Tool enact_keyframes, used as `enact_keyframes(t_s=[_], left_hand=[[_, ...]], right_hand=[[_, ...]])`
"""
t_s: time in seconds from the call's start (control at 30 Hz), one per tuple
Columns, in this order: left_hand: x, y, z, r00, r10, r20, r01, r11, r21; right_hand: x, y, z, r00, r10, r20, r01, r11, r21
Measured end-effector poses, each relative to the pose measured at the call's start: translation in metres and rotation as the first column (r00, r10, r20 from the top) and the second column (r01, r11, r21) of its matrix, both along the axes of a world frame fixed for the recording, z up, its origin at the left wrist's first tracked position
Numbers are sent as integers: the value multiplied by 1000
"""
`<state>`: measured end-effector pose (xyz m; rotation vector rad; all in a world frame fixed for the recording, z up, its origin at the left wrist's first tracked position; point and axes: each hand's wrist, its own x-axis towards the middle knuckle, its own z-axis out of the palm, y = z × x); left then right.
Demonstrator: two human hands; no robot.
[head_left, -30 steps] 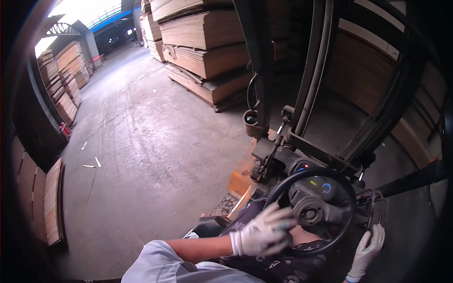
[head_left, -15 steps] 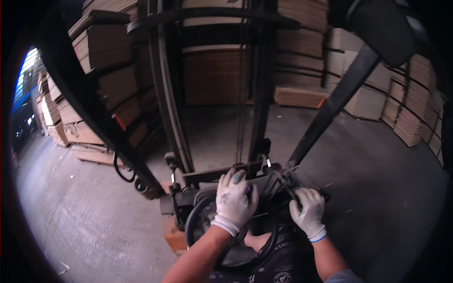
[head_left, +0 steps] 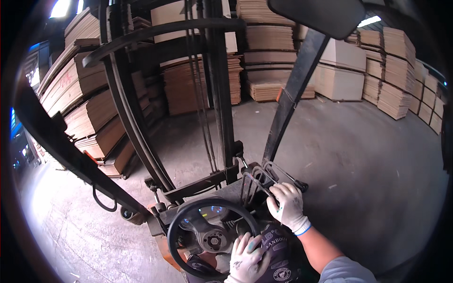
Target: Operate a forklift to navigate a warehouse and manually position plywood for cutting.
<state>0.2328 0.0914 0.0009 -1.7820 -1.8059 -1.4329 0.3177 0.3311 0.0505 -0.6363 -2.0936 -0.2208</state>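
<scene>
I sit at the controls of a forklift. My left hand, in a white knit glove, is closed at the lower right of the black steering wheel; whatever lies under the palm is hidden. Farther right, my right hand, gloved alike with a blue cuff edge, curls over one of the bent metal control levers. The lever's end is covered by the fingers. Behind the wheel sits a lit dashboard display.
Ahead stands the dark lift mast, with slanting frame posts either side. Tall stacks of wooden boards line the back, and another board stack rises close on the left. Grey concrete floor spreads between. A mirror hangs at upper right.
My left hand has gone from the wheel's top round to its lower right. My right hand stays at the levers. The view has swung, and the mast and stacks now appear farther left.
</scene>
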Motion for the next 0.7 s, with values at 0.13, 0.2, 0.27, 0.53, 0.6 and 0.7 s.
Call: enact_keyframes(t_s=[0.13,0.2,0.27,0.53,0.6,0.7], left_hand=[[45,-64,64,999,24,37,-22,998,-59],[55,-92,92,994,112,-15,-113,984,-140],[50,-103,118,977,189,-95,-202,967,-154],[40,-79,153,873,436,218,-442,897,-20],[35,-83,139,816,451,362,-482,876,-6],[-5,-114,122,731,422,537,-544,835,85]], right_hand=[[45,-6,60,999,45,15,-45,998,-36],[65,-5,88,998,54,18,-53,998,-46],[73,5,108,998,67,6,-66,996,-52],[96,48,116,997,69,-44,-72,994,-77],[94,45,114,994,91,-54,-95,992,-82],[59,10,124,977,204,-65,-208,976,-61]])
